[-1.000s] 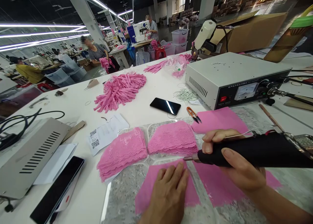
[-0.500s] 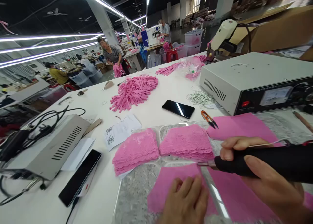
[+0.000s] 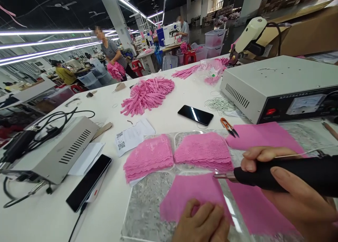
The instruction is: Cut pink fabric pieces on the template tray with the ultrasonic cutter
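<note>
My right hand (image 3: 285, 189) is closed round a black handheld tool (image 3: 287, 175) whose thin metal tip points left, just above the top edge of a pink fabric piece (image 3: 192, 194). My left hand (image 3: 202, 222) lies on the near edge of that piece with its fingers curled, pressing it onto a glass plate (image 3: 146, 207). Two stacks of pink lace (image 3: 149, 157) (image 3: 203, 151) lie just beyond. More flat pink fabric (image 3: 264, 134) lies to the right, under the tool.
A grey control box (image 3: 274, 83) stands at the right, another grey box (image 3: 55, 150) with cables at the left. Two phones (image 3: 195, 114) (image 3: 88, 182), orange snips (image 3: 228, 126), a paper slip (image 3: 133, 135) and a heap of pink strips (image 3: 148, 94) lie on the white table. Other people work behind.
My view has swung left, so everything sits further right in frame. My left hand has slid toward me along the pink piece, and its fingers have curled. The tool stays at the piece's top edge.
</note>
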A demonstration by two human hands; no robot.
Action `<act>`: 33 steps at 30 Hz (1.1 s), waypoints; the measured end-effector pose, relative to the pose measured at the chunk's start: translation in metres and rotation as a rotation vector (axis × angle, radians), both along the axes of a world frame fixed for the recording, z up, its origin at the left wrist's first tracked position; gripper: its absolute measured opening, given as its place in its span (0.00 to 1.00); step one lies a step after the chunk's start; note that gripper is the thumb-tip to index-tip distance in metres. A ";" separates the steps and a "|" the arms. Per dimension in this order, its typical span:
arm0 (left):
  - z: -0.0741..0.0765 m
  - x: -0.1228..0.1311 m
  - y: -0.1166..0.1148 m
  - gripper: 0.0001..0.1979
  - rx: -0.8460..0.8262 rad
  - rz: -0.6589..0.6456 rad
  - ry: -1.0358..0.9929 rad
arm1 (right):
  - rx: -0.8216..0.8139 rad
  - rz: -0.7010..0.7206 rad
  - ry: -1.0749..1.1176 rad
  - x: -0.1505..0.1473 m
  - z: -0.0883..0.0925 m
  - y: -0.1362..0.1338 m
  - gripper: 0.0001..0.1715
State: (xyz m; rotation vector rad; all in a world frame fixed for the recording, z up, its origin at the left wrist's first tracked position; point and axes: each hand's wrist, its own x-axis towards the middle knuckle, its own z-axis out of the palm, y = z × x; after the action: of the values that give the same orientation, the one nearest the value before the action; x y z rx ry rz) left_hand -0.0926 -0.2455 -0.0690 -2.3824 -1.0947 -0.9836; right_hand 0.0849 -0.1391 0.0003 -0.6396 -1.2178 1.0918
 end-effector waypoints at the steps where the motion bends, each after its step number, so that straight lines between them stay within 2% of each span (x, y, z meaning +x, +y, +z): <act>1: 0.000 0.000 0.000 0.13 -0.003 -0.016 0.004 | -0.027 0.007 0.028 0.002 0.002 0.000 0.05; 7: 0.004 -0.002 0.000 0.16 -0.040 -0.066 0.011 | -0.136 0.005 0.121 0.013 0.008 -0.003 0.06; 16: 0.006 -0.002 0.000 0.17 -0.055 -0.075 0.007 | -0.083 0.178 0.085 0.011 0.005 -0.006 0.06; 29: 0.007 -0.003 0.000 0.16 -0.059 -0.088 0.017 | -0.046 0.247 0.013 0.015 0.002 -0.007 0.03; 33: 0.010 -0.003 -0.001 0.14 -0.069 -0.095 0.035 | -0.055 0.217 0.032 0.016 0.003 -0.006 0.04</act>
State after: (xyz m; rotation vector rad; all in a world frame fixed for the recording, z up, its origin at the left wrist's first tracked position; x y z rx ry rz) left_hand -0.0958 -0.2461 -0.0587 -2.5176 -1.0273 -0.9451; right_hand 0.1012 -0.1450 0.0029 -0.5381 -1.2534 1.3152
